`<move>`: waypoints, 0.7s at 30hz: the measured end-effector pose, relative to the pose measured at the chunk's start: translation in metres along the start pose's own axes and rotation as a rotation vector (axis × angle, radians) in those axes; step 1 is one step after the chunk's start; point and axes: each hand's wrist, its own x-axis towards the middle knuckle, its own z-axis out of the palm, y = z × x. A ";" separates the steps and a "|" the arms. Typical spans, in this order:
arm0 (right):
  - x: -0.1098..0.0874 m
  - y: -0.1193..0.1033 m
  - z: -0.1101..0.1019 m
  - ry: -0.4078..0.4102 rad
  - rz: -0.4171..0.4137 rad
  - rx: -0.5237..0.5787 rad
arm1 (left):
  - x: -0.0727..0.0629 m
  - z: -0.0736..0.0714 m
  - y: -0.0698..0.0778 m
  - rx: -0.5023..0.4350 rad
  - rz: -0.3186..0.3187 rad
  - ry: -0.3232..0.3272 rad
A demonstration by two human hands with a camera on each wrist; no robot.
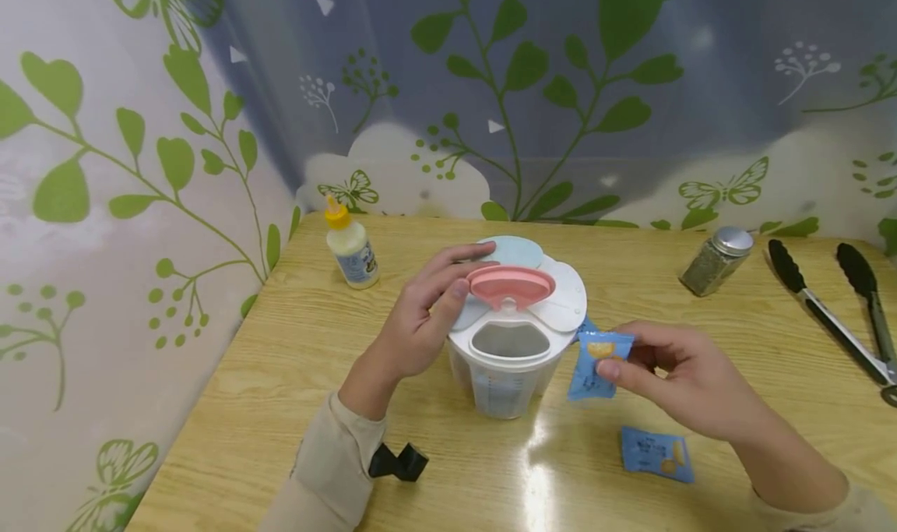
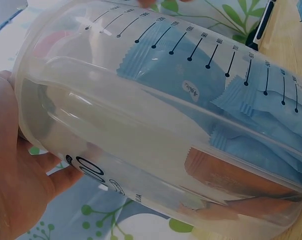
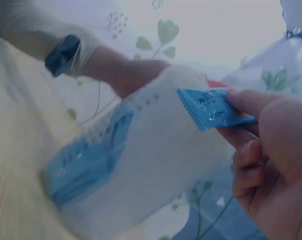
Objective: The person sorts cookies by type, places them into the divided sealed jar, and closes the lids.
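Observation:
A clear multi-compartment storage container (image 1: pixel 506 392) with a white rotating lid (image 1: pixel 561 294) stands upright on the table. Its pink flap (image 1: pixel 511 285) is raised behind an uncovered opening (image 1: pixel 510 340). My left hand (image 1: pixel 420 314) grips the container at the lid's left side, thumb beside the pink flap and fingers reaching behind it. Right of the opening, my right hand (image 1: pixel 680 376) pinches a small blue snack packet (image 1: pixel 599 367) between thumb and fingers. Inside the container, blue packets (image 2: pixel 176 75) and orange-brown packets (image 2: pixel 231 175) show through separate walls.
Another blue snack packet (image 1: pixel 657 454) lies on the table near the right forearm. A yellow-capped squeeze bottle (image 1: pixel 353 251) stands at the back left. Back right are a leaning glass spice jar (image 1: pixel 716 261) and black-tipped tongs (image 1: pixel 837 322). Leaf-patterned curtains (image 1: pixel 525 88) border the table.

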 end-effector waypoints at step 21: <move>0.063 -0.059 0.035 0.198 -0.168 -0.084 | -0.001 -0.002 0.000 0.006 -0.003 -0.016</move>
